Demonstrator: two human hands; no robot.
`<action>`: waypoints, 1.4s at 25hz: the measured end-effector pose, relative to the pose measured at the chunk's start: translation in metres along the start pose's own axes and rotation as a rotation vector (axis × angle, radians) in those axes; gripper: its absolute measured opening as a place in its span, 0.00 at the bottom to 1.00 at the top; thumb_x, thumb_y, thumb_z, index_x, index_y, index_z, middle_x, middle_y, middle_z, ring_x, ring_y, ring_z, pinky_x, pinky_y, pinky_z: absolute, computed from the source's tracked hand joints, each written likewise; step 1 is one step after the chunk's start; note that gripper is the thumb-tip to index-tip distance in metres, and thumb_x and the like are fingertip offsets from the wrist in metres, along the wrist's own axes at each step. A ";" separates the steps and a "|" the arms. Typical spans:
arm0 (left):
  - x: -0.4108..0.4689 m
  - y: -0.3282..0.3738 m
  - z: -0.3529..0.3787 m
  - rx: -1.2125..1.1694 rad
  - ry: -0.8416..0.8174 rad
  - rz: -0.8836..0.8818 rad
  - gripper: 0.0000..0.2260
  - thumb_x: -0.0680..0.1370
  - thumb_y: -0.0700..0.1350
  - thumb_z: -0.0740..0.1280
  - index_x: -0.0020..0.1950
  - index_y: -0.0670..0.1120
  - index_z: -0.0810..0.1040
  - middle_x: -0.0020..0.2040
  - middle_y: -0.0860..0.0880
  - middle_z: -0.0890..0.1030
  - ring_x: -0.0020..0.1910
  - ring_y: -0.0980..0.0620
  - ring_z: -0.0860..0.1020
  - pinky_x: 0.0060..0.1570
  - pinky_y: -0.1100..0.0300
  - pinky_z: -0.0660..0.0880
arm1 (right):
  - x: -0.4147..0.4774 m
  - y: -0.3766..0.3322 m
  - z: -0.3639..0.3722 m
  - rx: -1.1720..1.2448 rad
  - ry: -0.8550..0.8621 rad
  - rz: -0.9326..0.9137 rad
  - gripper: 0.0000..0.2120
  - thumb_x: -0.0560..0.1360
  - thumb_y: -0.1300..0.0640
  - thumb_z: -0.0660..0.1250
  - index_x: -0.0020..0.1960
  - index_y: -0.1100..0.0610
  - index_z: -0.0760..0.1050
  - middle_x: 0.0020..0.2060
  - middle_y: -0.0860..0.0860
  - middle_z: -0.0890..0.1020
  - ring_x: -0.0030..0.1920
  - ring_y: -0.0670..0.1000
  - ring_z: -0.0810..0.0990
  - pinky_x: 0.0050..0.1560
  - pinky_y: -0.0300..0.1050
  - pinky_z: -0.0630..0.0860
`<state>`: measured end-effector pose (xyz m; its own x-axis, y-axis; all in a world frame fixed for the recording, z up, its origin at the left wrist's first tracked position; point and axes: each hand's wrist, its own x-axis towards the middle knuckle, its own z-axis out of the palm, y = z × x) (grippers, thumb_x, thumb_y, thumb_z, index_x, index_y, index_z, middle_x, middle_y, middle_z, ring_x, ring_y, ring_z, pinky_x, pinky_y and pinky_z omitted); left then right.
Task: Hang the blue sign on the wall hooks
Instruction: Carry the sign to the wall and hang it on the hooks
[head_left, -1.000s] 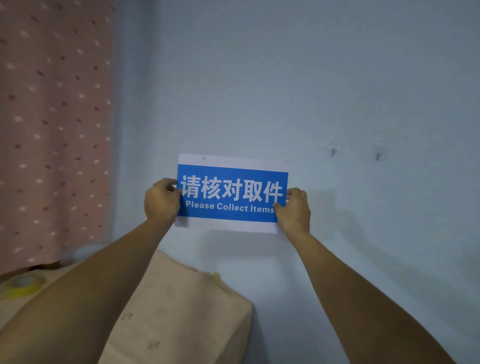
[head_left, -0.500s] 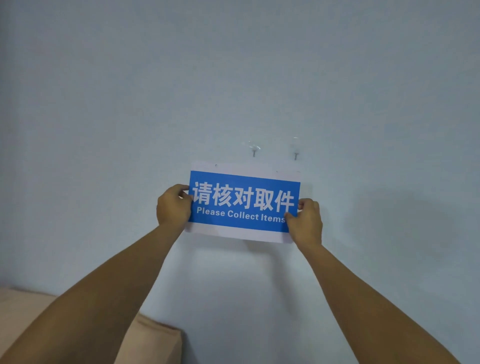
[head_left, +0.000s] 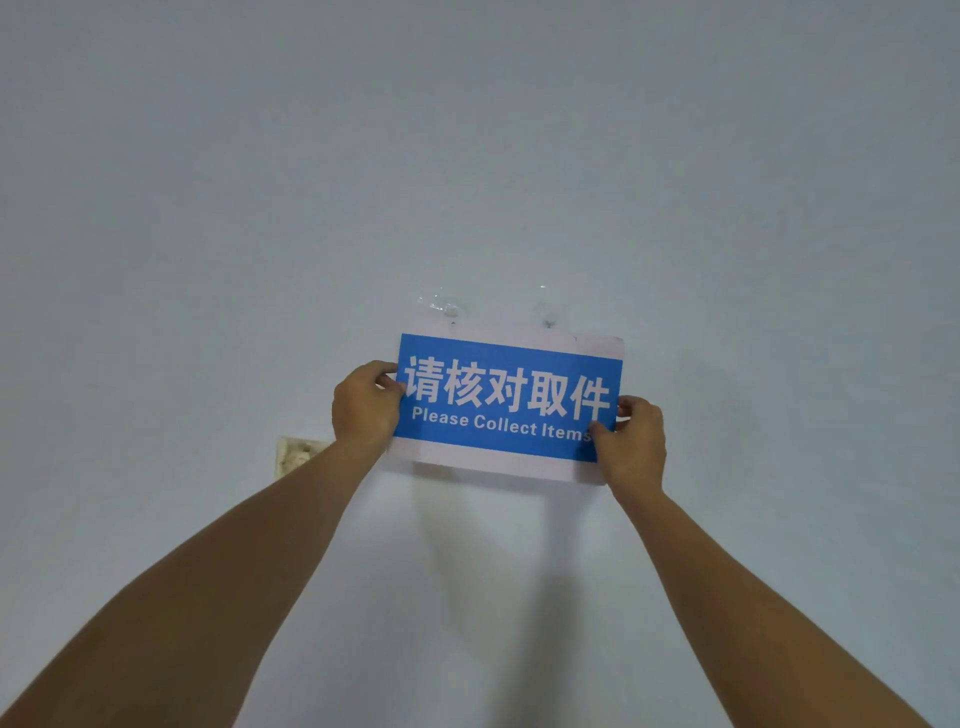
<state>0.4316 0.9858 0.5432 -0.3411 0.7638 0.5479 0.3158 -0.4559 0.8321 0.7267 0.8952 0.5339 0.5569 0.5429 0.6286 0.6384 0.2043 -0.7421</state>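
Observation:
The blue sign has white characters, the words "Please Collect Items" and a white border. It is held flat against the pale wall, slightly tilted down to the right. My left hand grips its left edge and my right hand grips its lower right corner. Two clear adhesive hooks sit on the wall just above the sign's top edge: the left hook and the right hook. The sign's top edge lies right under both hooks. I cannot tell whether it touches them.
A worn beige wall plate sits on the wall left of my left forearm. The pale blue-grey wall fills the rest of the view.
The sign has shifted right and up along the wall until its top edge sits just under the two hooks. The curtain and the beige cushion have dropped out of view.

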 end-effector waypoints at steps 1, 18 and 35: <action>0.009 -0.002 0.008 -0.012 0.000 -0.004 0.09 0.80 0.44 0.70 0.60 0.46 0.83 0.52 0.47 0.84 0.52 0.45 0.82 0.49 0.49 0.81 | 0.008 0.002 0.004 0.002 0.006 -0.007 0.19 0.74 0.60 0.72 0.62 0.57 0.72 0.60 0.53 0.75 0.47 0.49 0.78 0.55 0.55 0.80; 0.050 -0.046 0.037 -0.121 -0.059 -0.068 0.07 0.79 0.43 0.71 0.57 0.47 0.82 0.52 0.48 0.84 0.53 0.46 0.83 0.54 0.43 0.83 | 0.038 0.031 0.059 0.043 -0.004 -0.020 0.20 0.76 0.57 0.72 0.65 0.58 0.71 0.61 0.53 0.75 0.50 0.47 0.76 0.54 0.49 0.79; 0.041 -0.056 0.047 -0.174 -0.043 -0.092 0.05 0.76 0.41 0.74 0.50 0.48 0.82 0.44 0.49 0.85 0.45 0.44 0.85 0.48 0.40 0.83 | 0.064 0.016 0.051 0.020 -0.005 -0.112 0.19 0.76 0.61 0.69 0.66 0.57 0.73 0.62 0.54 0.74 0.57 0.53 0.79 0.54 0.46 0.76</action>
<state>0.4411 1.0640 0.5153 -0.3217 0.8231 0.4680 0.1265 -0.4524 0.8828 0.7457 0.9744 0.5507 0.4798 0.5201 0.7066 0.6860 0.2798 -0.6717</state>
